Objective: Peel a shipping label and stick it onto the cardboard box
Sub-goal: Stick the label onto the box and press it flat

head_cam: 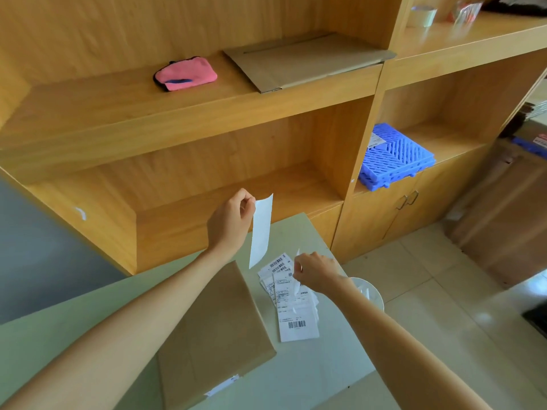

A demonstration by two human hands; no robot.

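My left hand point(229, 223) pinches the top corner of a blank white sheet point(261, 232), which hangs down above the table. My right hand point(315, 272) is lower, its fingers closed on a thin white strip point(296, 287) over a loose pile of printed shipping labels point(291, 303) with barcodes. A flat brown cardboard box point(219, 332) lies on the pale green table point(310, 377), just left of the labels and partly under my left forearm. A small white label scrap point(223, 385) sticks out at the box's near edge.
A wooden shelf unit point(207, 113) stands behind the table, holding a pink cloth point(186, 74), a flattened carton point(305, 60), blue plastic grids point(395, 156) and a tape roll point(421, 16). A white bin point(368, 291) sits on the tiled floor by the table's right edge.
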